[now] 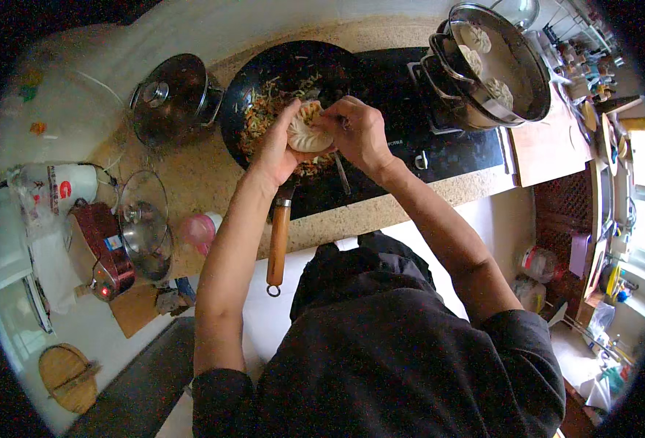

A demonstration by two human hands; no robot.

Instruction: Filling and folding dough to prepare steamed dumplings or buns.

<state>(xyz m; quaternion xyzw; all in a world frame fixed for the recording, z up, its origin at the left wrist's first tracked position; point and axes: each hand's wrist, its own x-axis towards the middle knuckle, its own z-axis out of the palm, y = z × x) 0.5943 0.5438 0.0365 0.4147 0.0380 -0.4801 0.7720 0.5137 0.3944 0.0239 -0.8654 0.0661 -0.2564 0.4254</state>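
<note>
A round, partly pleated stuffed bun (308, 131) rests in the palm and fingers of my left hand (278, 145), with some filling showing at its top opening. The fingertips of my right hand (358, 128) pinch the dough edge at the bun's right side. Below both hands is a black wok (278, 60) with a wooden handle (278, 241), holding chopped vegetable filling (259, 117). A metal utensil's handle (342, 174) leans over the wok's near rim. Several pleated buns (498, 94) sit spaced apart in a steamer (544, 82) at the upper right.
The wok and steamer stand on a black glass cooktop (437, 164). Left of the wok is a lidded pot (174, 98); nearer are a glass lid (144, 219) and a pink-and-white item (201, 230). A wooden board (552, 142) lies right of the cooktop.
</note>
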